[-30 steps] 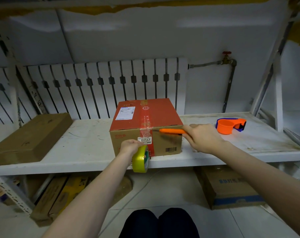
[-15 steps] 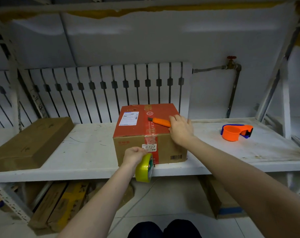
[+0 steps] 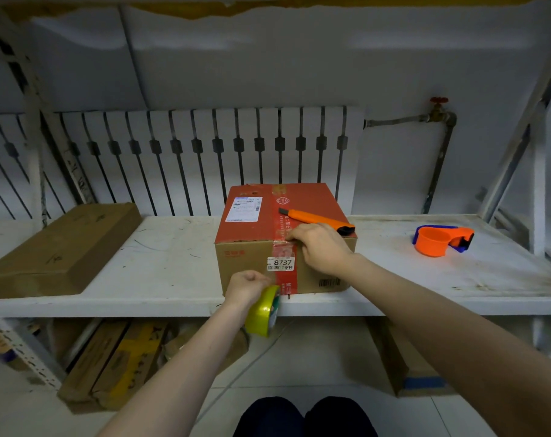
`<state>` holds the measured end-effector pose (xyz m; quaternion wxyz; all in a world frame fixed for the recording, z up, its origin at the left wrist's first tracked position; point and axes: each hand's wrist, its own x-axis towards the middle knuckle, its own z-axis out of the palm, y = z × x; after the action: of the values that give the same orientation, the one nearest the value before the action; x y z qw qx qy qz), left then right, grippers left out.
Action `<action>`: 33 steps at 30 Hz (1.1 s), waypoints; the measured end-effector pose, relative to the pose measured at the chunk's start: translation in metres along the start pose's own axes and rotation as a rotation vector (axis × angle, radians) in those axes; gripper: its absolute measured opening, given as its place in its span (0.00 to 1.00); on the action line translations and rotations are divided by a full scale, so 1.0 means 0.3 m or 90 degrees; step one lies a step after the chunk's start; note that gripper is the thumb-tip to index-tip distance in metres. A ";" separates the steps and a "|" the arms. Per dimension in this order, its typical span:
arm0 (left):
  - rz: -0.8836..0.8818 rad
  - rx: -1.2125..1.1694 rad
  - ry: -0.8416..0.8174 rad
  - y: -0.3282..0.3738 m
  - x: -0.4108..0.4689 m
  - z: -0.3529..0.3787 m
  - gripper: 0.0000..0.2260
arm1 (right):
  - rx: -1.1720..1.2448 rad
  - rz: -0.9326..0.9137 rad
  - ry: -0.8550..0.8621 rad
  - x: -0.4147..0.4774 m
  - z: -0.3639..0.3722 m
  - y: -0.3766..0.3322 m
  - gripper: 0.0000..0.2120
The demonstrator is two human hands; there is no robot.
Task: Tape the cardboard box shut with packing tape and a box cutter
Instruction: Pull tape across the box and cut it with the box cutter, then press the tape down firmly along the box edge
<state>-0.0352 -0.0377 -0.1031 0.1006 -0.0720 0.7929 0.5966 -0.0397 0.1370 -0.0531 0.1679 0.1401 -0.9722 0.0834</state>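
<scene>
head view: box (image 3: 252,228) sits on the white shelf (image 3: 160,263), red top, brown front, a clear strip of tape running over the top edge and down the front past a white label (image 3: 280,264). cutter (image 3: 315,219), orange, lies free on the box top near its right edge. right hand (image 3: 319,247) rests at the top front edge, fingers together and pressing down on the tape strip. left hand (image 3: 247,287) is curled closed around the yellow-green tape roll (image 3: 264,310), held just below the box front at the shelf lip. an orange dispenser (image 3: 441,241) sits well to the right; a flat carton (image 3: 62,247) lies at the left.
</scene>
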 end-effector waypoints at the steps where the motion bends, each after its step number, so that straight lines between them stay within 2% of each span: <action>1: 0.013 0.014 -0.003 0.003 0.000 -0.012 0.07 | 0.012 0.006 0.001 -0.003 0.002 -0.001 0.16; 6: 0.147 0.153 0.054 0.100 -0.014 -0.103 0.05 | 0.071 0.037 0.005 -0.017 0.005 -0.006 0.16; 12: 0.479 0.545 0.221 0.247 -0.029 -0.157 0.12 | 0.103 0.053 0.012 -0.014 0.003 0.000 0.14; 14: 0.532 0.629 0.246 0.274 0.024 -0.166 0.14 | 0.107 0.053 0.010 -0.015 0.003 0.005 0.15; 17: 0.531 0.739 0.216 0.298 0.114 -0.176 0.13 | 0.114 0.060 0.009 -0.020 0.006 0.012 0.17; 20: 0.523 0.801 0.124 0.287 0.177 -0.172 0.13 | 0.117 0.061 0.015 -0.021 0.013 0.015 0.18; 23: 0.497 0.764 0.051 0.265 0.213 -0.178 0.20 | 0.131 0.063 0.018 -0.015 0.020 0.020 0.17; 27: 0.472 0.677 0.030 0.246 0.254 -0.197 0.30 | 0.140 0.059 0.021 -0.004 0.037 0.031 0.17; 33: 0.437 0.688 0.043 0.259 0.263 -0.207 0.37 | 0.141 0.059 0.031 -0.002 0.027 0.031 0.17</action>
<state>-0.1344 -0.0754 -0.0334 -0.0988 0.2279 0.9625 0.1087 -0.0443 0.1442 -0.0619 0.1710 0.1105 -0.9581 0.2016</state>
